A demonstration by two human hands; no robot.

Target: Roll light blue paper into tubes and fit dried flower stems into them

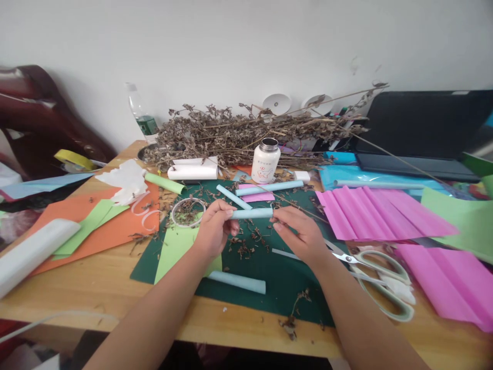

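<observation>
A light blue rolled paper tube (252,213) is held level above the green cutting mat (277,293). My left hand (216,226) is closed around its left end. At the right end, the fingertips of my right hand (299,231) pinch the tube. Behind it lie another thin blue tube (233,197) and a longer blue tube (269,188) over a pink paper piece (256,193). Nearer the front, a blue paper roll (239,282) rests on the mat. Scissors (370,267) with pale green handles lie beside my right forearm, which partly covers them.
Dried plant stems (231,131) spread along the back. A white bottle (266,160) stands uncapped in front of them. Pink crepe paper (385,210) lies right, near an open laptop (427,128). Orange paper (96,231), a tape ring (188,211) and a white roll (36,252) are left.
</observation>
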